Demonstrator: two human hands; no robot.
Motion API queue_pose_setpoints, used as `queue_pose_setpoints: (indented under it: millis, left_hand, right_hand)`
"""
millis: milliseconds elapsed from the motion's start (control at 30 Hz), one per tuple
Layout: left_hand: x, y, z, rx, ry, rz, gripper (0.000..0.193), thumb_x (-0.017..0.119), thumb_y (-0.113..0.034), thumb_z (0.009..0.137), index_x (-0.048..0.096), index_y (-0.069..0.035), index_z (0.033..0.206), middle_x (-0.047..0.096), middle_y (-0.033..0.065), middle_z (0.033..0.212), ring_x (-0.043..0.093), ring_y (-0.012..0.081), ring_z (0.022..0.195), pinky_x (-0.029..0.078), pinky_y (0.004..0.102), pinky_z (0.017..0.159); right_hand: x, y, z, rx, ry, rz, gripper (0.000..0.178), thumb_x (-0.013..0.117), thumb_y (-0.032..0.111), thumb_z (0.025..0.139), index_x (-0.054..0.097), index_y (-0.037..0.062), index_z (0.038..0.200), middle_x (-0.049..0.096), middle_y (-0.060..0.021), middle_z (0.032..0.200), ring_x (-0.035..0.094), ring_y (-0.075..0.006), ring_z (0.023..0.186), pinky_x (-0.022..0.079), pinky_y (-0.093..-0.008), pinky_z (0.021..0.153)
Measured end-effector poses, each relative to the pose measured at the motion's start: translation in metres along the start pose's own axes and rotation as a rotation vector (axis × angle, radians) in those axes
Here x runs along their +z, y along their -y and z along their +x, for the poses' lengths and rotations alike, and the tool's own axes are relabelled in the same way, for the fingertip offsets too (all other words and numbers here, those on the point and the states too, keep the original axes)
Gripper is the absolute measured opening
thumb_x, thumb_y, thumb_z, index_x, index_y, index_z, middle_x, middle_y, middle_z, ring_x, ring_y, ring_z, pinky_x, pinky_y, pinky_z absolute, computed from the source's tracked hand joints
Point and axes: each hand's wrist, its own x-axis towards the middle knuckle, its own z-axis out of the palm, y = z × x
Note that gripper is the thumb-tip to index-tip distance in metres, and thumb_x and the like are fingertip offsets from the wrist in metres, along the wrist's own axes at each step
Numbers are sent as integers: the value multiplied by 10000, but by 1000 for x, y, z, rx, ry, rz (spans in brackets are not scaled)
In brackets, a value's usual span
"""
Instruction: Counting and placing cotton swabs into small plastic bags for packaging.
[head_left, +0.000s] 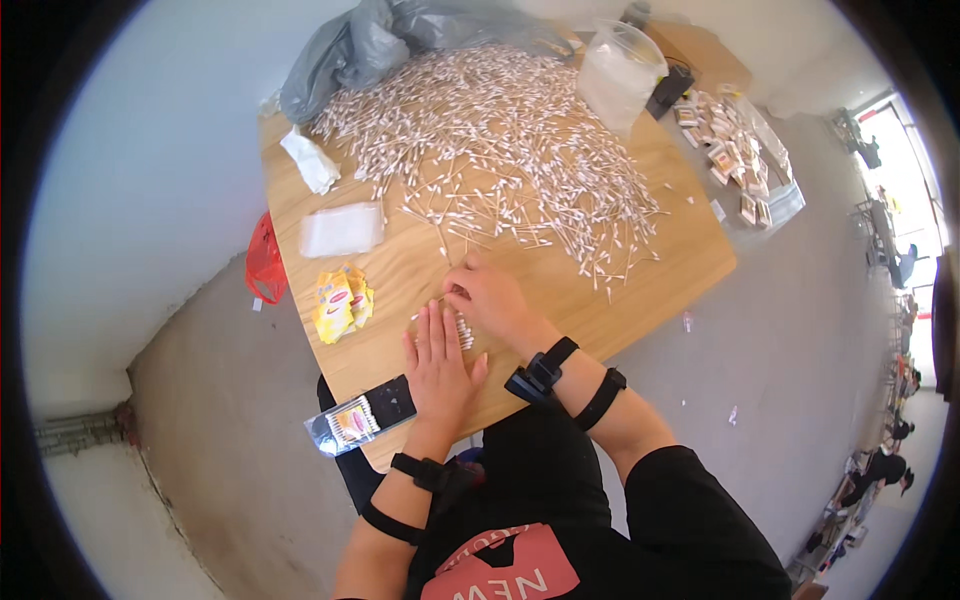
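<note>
My left hand (441, 374) lies with its fingers stretched out on a small row of cotton swabs (465, 333), whose white tips show at its right side. Just beyond it, my right hand (492, 300) is closed in a pinch at the left hand's fingertips. A thin stick shows at the pinch and looks like a cotton swab; the fingers hide most of it. Farther off spreads a large loose heap of cotton swabs (480, 125). Yellow printed cards (343, 303) sit left of my hands, below a stack of clear plastic bags (342, 230).
A clear bag of swabs with a card (352, 422) lies on a black strip (392, 399) at the table's near left corner. Grey plastic (365, 50) and a translucent container (620, 75) border the heap. Packed bundles (735, 155) lie beyond the wooden table's (690, 260) right side.
</note>
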Motion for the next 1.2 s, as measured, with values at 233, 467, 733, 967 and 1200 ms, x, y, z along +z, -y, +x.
queue_pose_setpoints:
  millis: [233, 467, 733, 967, 1200]
  left_hand:
    - [-3, -6, 0, 28, -14, 43, 789, 629, -398, 787, 355, 24, 1395, 332, 172, 1473, 265, 300, 1395, 169, 500, 1141]
    - [-27, -9, -4, -5, -103, -171, 644, 651, -244, 812, 412, 25, 1346, 393, 180, 1416, 327, 321, 1345, 219, 496, 1115]
    - [-217, -79, 5, 100, 29, -1678, 192, 530, -53, 901, 620, 63, 1024, 645, 233, 980, 632, 295, 941, 486, 376, 836]
    - [-258, -165, 6, 412, -455, -2284, 493, 554, -415, 930, 666, 63, 968, 614, 182, 826, 608, 252, 636, 502, 264, 533]
    - [-252, -133, 15, 621, -276, -2228, 306, 759, -259, 801, 681, 37, 816, 625, 123, 790, 594, 159, 572, 433, 232, 462]
  right_hand:
    - [-39, -26, -6, 178, -228, -182, 67, 617, 134, 808, 611, 97, 863, 562, -88, 885, 599, -294, 767, 490, -399, 674]
    - [-55, -36, -32, 303, -296, -79, 147, 626, 77, 790, 640, 86, 936, 575, -108, 892, 614, -265, 772, 497, -366, 681]
    - [-55, -35, -55, 288, -295, 51, 125, 628, 79, 820, 656, 67, 940, 586, -99, 834, 608, -230, 747, 498, -328, 674]
    - [-57, -46, -52, 245, -265, 47, 125, 628, 79, 830, 664, 52, 946, 575, -100, 817, 594, -218, 720, 482, -319, 645]
    - [-61, -41, -57, 195, -268, -29, 113, 634, 62, 823, 662, 56, 932, 567, -96, 802, 589, -212, 691, 480, -309, 617]
